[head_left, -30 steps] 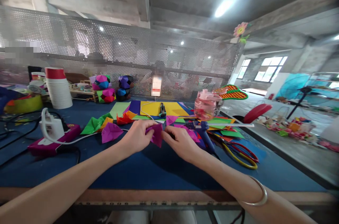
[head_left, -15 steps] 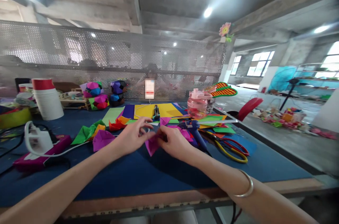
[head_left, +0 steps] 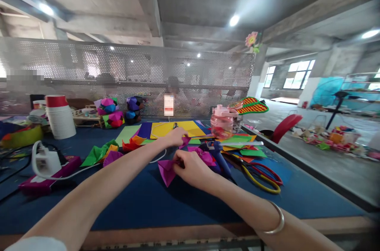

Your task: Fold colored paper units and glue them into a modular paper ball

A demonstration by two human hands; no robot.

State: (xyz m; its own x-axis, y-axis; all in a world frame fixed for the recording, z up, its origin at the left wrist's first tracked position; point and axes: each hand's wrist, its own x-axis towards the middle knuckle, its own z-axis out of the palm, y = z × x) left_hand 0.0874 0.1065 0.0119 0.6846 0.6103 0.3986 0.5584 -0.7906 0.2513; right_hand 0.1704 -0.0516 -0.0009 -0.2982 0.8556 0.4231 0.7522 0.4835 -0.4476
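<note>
In my right hand point(head_left: 191, 168) is a folded purple paper piece point(head_left: 166, 172), pinched between thumb and bent fingers above the mat. My left hand point(head_left: 177, 137) reaches forward over the yellow sheets point(head_left: 157, 129), its fingers bent down and closed on a small purple paper piece point(head_left: 186, 141); the fingertips are partly hidden. More folded purple paper point(head_left: 204, 156) lies just beyond my right hand. A blue glue gun point(head_left: 219, 156) rests to its right, with scissors point(head_left: 264, 179) with red and yellow handles beside it. Under my left forearm are green point(head_left: 99, 154), orange and purple folded papers.
A pink-lidded jar point(head_left: 221, 122) stands behind the glue gun, by coloured sheets point(head_left: 252, 150). On the left are stacked paper cups point(head_left: 61, 120), a purple power strip point(head_left: 50, 175) with a white cable, and paper balls point(head_left: 113, 112). A phone point(head_left: 169, 105) leans against the perforated screen.
My left hand has moved away from the right hand, forward and to the right, to the small purple piece. My right hand still holds its folded purple paper. The view has tilted up slightly.
</note>
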